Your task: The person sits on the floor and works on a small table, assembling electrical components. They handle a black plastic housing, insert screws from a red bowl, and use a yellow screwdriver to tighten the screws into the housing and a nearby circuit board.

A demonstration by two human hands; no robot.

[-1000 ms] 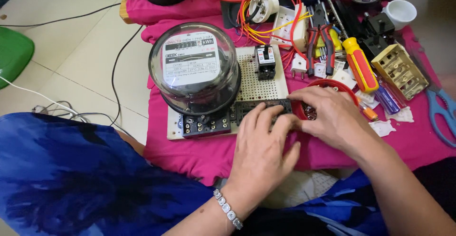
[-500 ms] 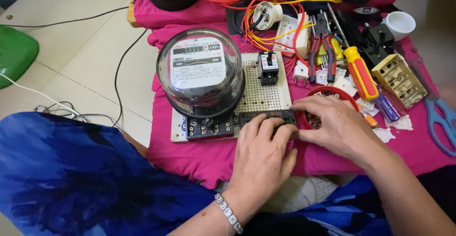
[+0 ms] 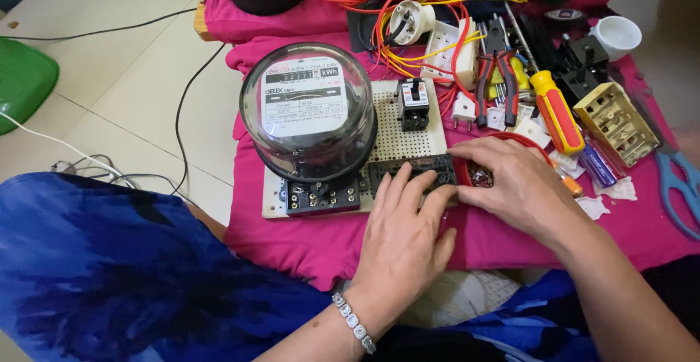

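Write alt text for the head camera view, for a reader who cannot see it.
Both hands, left hand and right hand, press on a black terminal block at the edge of a perforated board holding a glass-domed electricity meter. Pliers, a screwdriver and wires lie on a pink cloth.

meter (image 3: 306, 110) on board (image 3: 408, 143), breaker (image 3: 414, 104) right

Home setup, not a real workshop: low counter (image 3: 306, 249) draped in pink cloth over a tiled floor (image 3: 109, 78), crowded with a glass-domed electricity meter (image 3: 306, 107) on a perforated board (image 3: 397, 143), loose red and yellow wires (image 3: 408, 41), pliers (image 3: 496, 70), a screwdriver (image 3: 555, 110)
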